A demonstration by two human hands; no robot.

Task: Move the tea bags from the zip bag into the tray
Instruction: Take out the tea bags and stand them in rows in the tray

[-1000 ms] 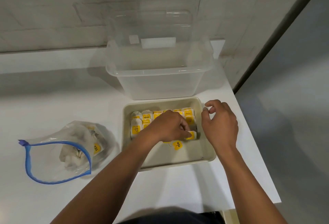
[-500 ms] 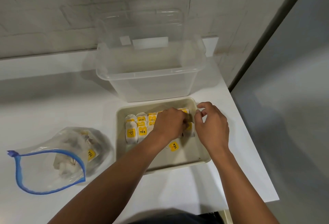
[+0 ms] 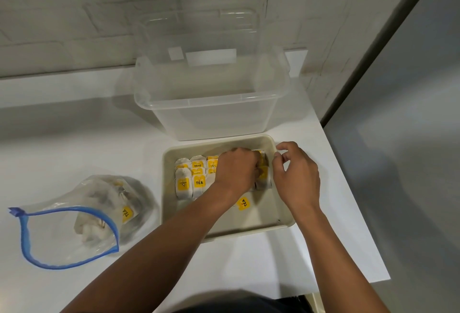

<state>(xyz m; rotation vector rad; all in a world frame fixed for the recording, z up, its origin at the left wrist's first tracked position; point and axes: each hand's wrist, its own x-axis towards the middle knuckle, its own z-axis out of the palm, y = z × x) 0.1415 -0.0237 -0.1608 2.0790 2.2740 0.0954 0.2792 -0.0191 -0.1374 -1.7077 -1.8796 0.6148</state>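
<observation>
Pinching a tea bag (image 3: pixel 262 172), my left hand (image 3: pixel 235 172) tucks it into the row so it stands neatly; my right hand (image 3: pixel 296 179), fingers loosely curled and empty, guards the tray (image 3: pixel 286 224). More wait in the zip bag (image 3: pixel 82 218) on the tabletop (image 3: pixel 62 138).

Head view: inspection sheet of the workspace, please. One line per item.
Surface: white table, pushed against a brick wall.
Job's things: beige tray holds tea bags in rows at its far end; one loose yellow tag lies nearer. Zip bag, mouth open, lies left of the tray with tea bags inside.
Clutter: clear plastic bin behind the tray.
Grippers: left hand curled over the tea bag rows; right hand beside it, fingers curled, grip hidden.
Cables: nothing seen.
Surroundings: grey panel at right.
</observation>
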